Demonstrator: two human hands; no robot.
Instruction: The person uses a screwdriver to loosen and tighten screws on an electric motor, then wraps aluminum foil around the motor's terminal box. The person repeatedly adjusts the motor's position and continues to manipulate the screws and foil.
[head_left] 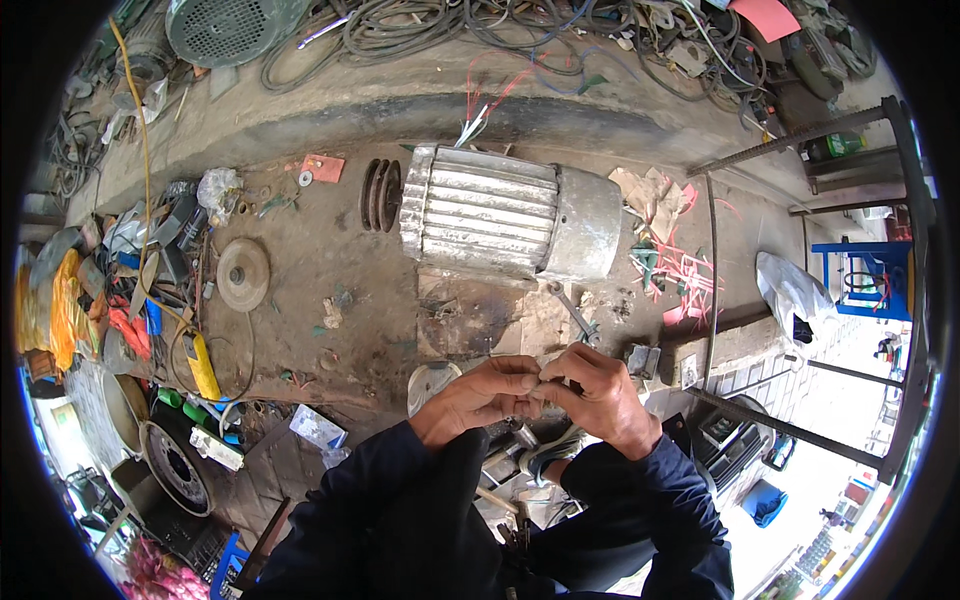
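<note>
With left hand [478, 396] and right hand [603, 398] pinched closed at the fingertips, apparently on a tiny piece [541, 381] between them, too small to identify, better to work gently, clear of the silver motor [490, 212] beyond the fingers.

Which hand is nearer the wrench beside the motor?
Right: the right hand is just below the wrench in view; the left hand is farther off, lower left.

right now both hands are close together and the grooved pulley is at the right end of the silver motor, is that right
Not quite: the head view shows the grooved pulley at the left end of the silver motor, not the right. The left hand and right hand are close together, as you say.
</note>
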